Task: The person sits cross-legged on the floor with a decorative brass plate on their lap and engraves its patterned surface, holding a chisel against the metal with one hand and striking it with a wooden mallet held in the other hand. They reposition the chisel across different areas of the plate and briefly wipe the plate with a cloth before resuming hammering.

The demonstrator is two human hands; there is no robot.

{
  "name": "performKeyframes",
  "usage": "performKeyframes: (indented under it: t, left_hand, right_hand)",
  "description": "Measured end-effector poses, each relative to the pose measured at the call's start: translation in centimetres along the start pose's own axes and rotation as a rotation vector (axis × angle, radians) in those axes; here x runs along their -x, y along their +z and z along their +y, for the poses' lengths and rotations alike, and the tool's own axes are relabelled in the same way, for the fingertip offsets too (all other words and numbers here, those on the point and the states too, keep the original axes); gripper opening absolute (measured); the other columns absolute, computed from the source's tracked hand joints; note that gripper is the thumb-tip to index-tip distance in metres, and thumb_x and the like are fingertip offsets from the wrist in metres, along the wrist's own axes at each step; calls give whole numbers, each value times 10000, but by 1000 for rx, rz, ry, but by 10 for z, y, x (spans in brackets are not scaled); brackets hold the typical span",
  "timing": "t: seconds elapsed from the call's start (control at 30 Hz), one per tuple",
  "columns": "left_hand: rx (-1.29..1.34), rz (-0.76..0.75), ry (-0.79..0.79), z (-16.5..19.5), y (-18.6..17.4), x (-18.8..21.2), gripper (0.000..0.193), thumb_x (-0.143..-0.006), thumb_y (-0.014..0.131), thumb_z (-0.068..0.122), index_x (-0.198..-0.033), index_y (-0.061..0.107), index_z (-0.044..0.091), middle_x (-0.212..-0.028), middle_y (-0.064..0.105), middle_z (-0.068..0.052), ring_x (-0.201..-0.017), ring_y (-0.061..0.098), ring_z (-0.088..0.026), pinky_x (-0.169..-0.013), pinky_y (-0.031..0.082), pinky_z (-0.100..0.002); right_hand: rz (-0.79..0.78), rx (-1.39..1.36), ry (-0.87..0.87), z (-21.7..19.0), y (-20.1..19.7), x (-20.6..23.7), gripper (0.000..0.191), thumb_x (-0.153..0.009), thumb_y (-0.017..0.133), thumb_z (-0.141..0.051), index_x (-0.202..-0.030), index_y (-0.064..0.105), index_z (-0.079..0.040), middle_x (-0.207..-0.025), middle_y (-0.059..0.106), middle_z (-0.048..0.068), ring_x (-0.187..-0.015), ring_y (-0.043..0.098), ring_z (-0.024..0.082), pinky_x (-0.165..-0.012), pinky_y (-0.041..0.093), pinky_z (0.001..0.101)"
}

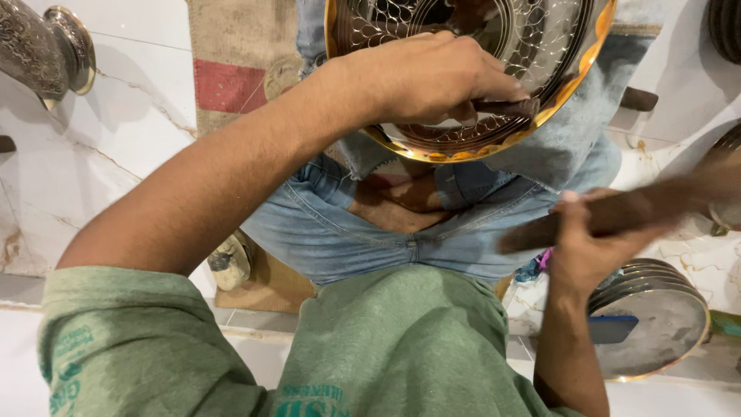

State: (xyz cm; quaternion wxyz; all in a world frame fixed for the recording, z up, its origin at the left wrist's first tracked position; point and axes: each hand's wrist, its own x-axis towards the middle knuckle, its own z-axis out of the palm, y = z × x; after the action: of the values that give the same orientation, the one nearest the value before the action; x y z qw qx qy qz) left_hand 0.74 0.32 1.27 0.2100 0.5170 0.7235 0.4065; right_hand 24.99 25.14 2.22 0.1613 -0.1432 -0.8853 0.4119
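Here the left hand (432,77) grips a short dark metal punch (505,106), tip pressed on the round engraved brass plate (540,46) propped on the lap. The right hand (590,247), fingers closed, holds a blurred dark wooden mallet (617,212) beside the knee, above stacked shiny round metal plates (656,324).

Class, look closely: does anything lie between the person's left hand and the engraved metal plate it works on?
Only the dark tool that the left hand grips lies against the engraved plate; nothing else visible separates them.

free: white floor (116,154) left | blocked: stacked plates (648,324) right, brass vase (42,46) far left
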Motion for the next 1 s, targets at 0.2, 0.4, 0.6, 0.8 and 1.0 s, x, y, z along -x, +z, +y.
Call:
performKeyframes:
  t: [0.2,0.4,0.6,0.8,1.0]
  left_hand:
    - [1,195,77,-7,6,16,511,-912,775,92,-1394,603,85,-1146,698,-130,-1066,670,-387,-884,542,-476]
    - [101,467,-78,1,29,38,497,-940,681,-13,-1407,538,76,-1142,643,-135,-1063,682,-344,-911,575,-417]
    - [52,772,-272,19,52,50,443,-1017,735,73,-1407,524,88,-1166,670,-136,-1054,700,-327,-861,567,-430]
    - [126,1066,-512,37,81,43,390,-1020,729,65,-1354,527,72,-1068,678,-137,-938,721,-306,-812,583,-397]
    - [79,1223,-647,47,99,36,263,-1009,732,44,-1165,521,26,-979,684,-141,-862,699,-316,-766,556,-403]
  right_hand:
    - [-224,122,21,-22,-1,-41,907,-956,800,28,-1639,212,-66,-1106,626,169,-944,644,281,-842,560,406]
    - [-391,530,-464,-66,-13,-114,801,-909,845,72,-1534,345,31,-1304,558,303,-1192,609,418,-1030,535,482]
    - [-646,301,-340,-115,-1,-165,604,-936,691,58,-1479,428,36,-1329,612,251,-1194,650,392,-1041,528,417]
    - [-865,395,-536,-175,18,-179,484,-899,665,134,-1358,590,1,-1132,708,237,-950,716,339,-804,567,417]
    - [-773,715,-935,-215,24,-177,718,-752,643,94,-1450,593,-70,-1078,708,194,-900,702,319,-715,571,425]
